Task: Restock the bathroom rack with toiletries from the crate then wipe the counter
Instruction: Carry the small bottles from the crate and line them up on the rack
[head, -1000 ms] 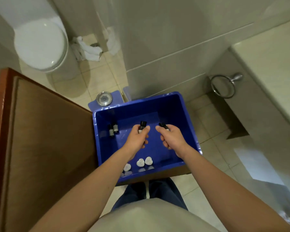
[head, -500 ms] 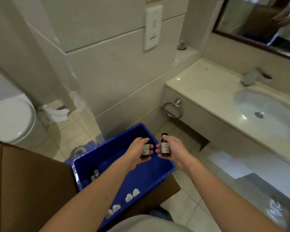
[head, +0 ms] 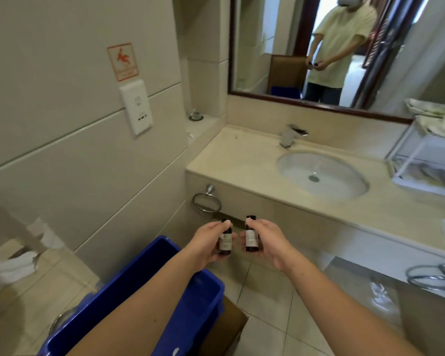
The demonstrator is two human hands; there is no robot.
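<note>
My left hand (head: pixel 206 244) grips a small dark bottle (head: pixel 225 240) with a pale label, held upright. My right hand (head: pixel 269 242) grips a second small dark bottle (head: pixel 251 236), also upright, a short gap from the first. Both hands hover above the floor, just past the far corner of the blue crate (head: pixel 190 299) at the bottom left. The beige counter (head: pixel 242 160) with its oval sink (head: pixel 321 176) lies ahead. A white wire rack (head: pixel 421 160) stands on the counter at the right edge, with a crumpled white cloth (head: pixel 434 116) on top.
A chrome tap (head: pixel 290 136) stands behind the sink below a wood-framed mirror (head: pixel 332 47). A towel ring (head: pixel 206 201) hangs on the counter's front, another ring (head: pixel 433 277) at lower right. A wall socket (head: pixel 136 109) sits on the tiled left wall. White towels (head: pixel 10 268) lie on the floor.
Both hands have lifted the two bottles out of the crate and carried them up and rightward toward the counter. My view has swung from the crate up to the sink, mirror and rack.
</note>
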